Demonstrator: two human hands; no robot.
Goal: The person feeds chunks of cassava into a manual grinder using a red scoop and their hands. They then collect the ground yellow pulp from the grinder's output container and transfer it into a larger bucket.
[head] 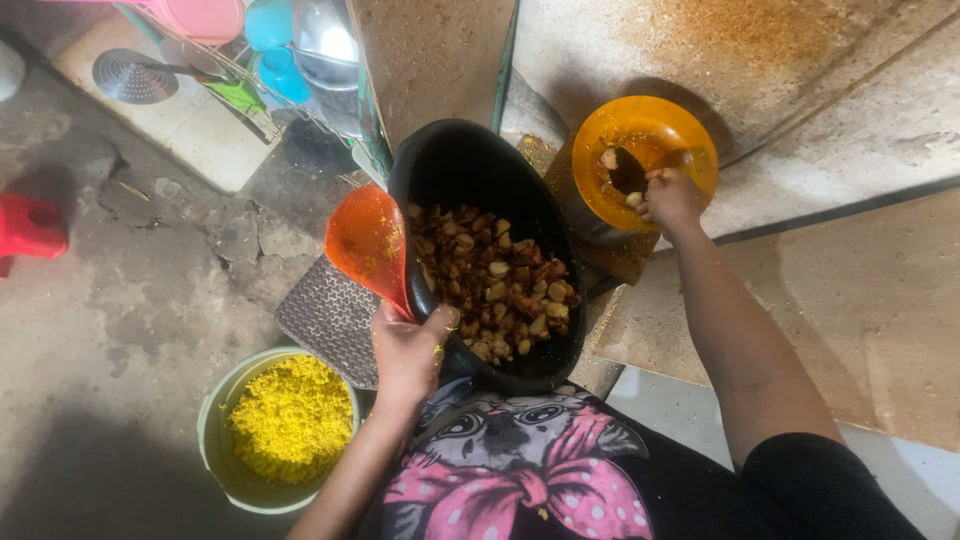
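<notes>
Hands [408, 352] [672, 198] grip orange spoon [368, 240], orange bowl [645, 150].

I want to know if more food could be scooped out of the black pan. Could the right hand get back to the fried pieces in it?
Probably yes. The right hand is at the orange bowl, right beside the black pan. The fried pieces lie uncovered, nothing between; the left hand only grips the near rim.

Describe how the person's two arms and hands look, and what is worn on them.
Both forearms are bare, with no gloves, rings or watch visible. The left hand has yellow crumbs on the fingers. The right hand is bare too; a short black sleeve covers the right upper arm.
</notes>
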